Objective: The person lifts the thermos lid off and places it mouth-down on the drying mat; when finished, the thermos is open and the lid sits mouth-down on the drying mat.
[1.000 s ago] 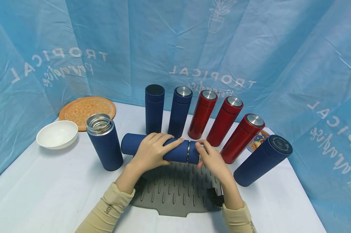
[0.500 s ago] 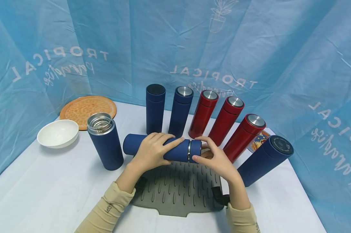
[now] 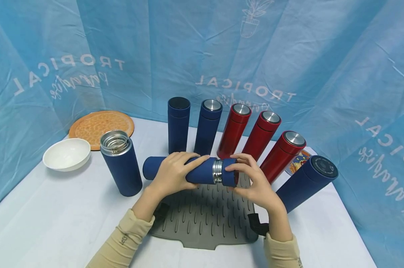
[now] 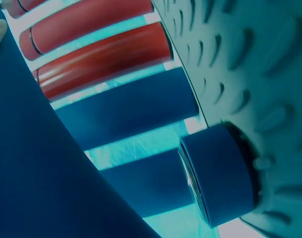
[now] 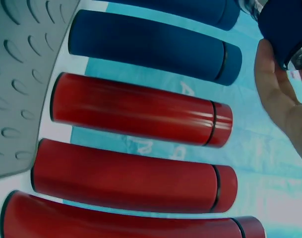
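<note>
My left hand (image 3: 173, 172) grips the body of a blue thermos (image 3: 202, 173) lying sideways above a grey ridged mat (image 3: 205, 219). At its right end, my right hand (image 3: 253, 179) holds the blue lid (image 3: 228, 180) between thumb and fingers. Silver threads show between lid and body, and the lid looks drawn partly off. In the left wrist view the thermos body (image 4: 51, 178) fills the left side, and a separate blue lid (image 4: 222, 173) rests on the mat. A lidless blue thermos (image 3: 122, 169) stands upright left of my left hand.
Behind my hands stand two capped blue thermoses (image 3: 178, 126) and several red thermoses (image 3: 234, 130). Another blue thermos (image 3: 302, 186) stands at the right. Farther left are a white bowl (image 3: 66, 156) and a round pizza-patterned board (image 3: 88, 124). A blue curtain (image 3: 188, 48) hangs behind.
The lid has shifted right, away from the thermos body, baring a wider band of silver thread. My right hand has moved right and changed its grip; my left hand stays almost still.
</note>
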Available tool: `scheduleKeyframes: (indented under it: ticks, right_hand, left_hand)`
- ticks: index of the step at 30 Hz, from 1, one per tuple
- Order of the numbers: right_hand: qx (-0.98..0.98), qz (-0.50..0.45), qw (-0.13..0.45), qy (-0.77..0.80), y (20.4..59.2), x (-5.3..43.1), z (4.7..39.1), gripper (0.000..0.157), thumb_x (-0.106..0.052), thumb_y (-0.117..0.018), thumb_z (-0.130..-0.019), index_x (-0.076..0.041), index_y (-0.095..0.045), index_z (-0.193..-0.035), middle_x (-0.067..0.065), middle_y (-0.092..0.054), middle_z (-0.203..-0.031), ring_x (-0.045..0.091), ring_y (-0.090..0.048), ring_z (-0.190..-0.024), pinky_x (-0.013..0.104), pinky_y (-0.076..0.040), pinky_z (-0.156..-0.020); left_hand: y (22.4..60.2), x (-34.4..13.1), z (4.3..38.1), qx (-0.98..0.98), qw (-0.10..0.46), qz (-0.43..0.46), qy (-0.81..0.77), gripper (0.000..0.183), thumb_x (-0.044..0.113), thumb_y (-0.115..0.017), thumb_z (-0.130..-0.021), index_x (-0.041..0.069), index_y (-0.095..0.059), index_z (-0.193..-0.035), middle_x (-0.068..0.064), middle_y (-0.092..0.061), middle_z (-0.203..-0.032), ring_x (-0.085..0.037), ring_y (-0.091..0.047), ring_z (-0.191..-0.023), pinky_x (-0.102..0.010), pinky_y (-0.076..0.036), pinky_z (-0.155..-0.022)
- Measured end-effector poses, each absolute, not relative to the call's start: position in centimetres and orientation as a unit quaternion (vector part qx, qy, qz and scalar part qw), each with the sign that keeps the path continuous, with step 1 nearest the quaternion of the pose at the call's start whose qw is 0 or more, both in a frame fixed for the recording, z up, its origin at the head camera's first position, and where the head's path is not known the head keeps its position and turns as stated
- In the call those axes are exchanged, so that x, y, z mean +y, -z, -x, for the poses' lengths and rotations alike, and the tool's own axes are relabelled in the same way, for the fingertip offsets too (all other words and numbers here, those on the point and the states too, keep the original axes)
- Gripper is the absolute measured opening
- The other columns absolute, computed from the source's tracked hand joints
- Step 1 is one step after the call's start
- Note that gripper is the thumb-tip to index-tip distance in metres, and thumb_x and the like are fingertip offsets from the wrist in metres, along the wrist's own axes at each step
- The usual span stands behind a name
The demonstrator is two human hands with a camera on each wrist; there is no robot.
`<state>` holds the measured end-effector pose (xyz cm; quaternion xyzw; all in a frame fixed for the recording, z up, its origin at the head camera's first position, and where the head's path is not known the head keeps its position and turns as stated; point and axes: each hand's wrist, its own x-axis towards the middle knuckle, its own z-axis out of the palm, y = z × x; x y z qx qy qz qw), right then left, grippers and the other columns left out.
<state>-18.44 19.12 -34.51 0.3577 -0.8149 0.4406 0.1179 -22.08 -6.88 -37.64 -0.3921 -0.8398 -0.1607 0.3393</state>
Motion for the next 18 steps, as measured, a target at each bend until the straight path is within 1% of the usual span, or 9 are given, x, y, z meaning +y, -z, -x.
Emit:
scheduleKeyframes:
  ticks: [2,5,10,13,18]
  right_hand:
    - [-0.803,-0.365,0.131,-0.453,34.4,19.3,18.4,0.061,0.017,-0.075,-0.06,-0.012,-0.06,-0.112,0.012,-0.041,-0.13,0.023,-0.04,-0.118,0.033,-0.05,-0.086]
    - [-0.79,-0.368,0.138,-0.471,34.3,19.5,18.4,0.061,0.018,-0.073,-0.061,-0.011,-0.059,-0.113,0.014,-0.041,-0.129,0.022,-0.04,-0.119,0.028,-0.048,-0.089]
    - [-0.785,-0.361,0.145,-0.482,34.4,19.8,18.5,0.062,0.018,-0.072,-0.06,-0.009,-0.058,-0.113,0.015,-0.04,-0.13,0.022,-0.039,-0.12,0.025,-0.047,-0.088]
    - [-0.786,-0.357,0.147,-0.483,34.4,19.8,18.5,0.062,0.018,-0.073,-0.06,-0.009,-0.058,-0.114,0.016,-0.039,-0.131,0.023,-0.039,-0.12,0.025,-0.047,-0.088]
    - [-0.791,-0.35,0.152,-0.478,34.5,19.8,18.5,0.062,0.016,-0.075,-0.059,-0.009,-0.058,-0.114,0.017,-0.039,-0.131,0.024,-0.039,-0.118,0.026,-0.047,-0.088]
  left_hand:
    - [37.7,-7.1,22.3,-0.837,0.35,0.385,0.17,0.088,0.041,-0.088,-0.051,0.022,-0.053,-0.129,-0.006,-0.062,-0.109,-0.025,-0.06,-0.095,-0.041,-0.048,-0.085]
    - [37.7,-7.4,22.6,-0.831,0.37,0.369,0.189,0.09,0.036,-0.089,-0.051,0.02,-0.051,-0.13,-0.007,-0.061,-0.111,-0.027,-0.059,-0.099,-0.043,-0.048,-0.086]
    - [37.5,-7.8,23.1,-0.829,0.383,0.328,0.243,0.093,0.024,-0.09,-0.051,0.013,-0.047,-0.132,-0.011,-0.058,-0.117,-0.03,-0.056,-0.106,-0.046,-0.044,-0.091]
    - [37.4,-8.1,23.4,-0.83,0.382,0.288,0.287,0.093,0.019,-0.091,-0.052,0.012,-0.044,-0.132,-0.013,-0.056,-0.121,-0.032,-0.054,-0.11,-0.048,-0.041,-0.093]
    - [37.3,-8.5,24.1,-0.828,0.393,0.197,0.347,0.088,0.017,-0.089,-0.055,0.011,-0.043,-0.131,-0.014,-0.055,-0.122,-0.033,-0.049,-0.112,-0.049,-0.035,-0.096]
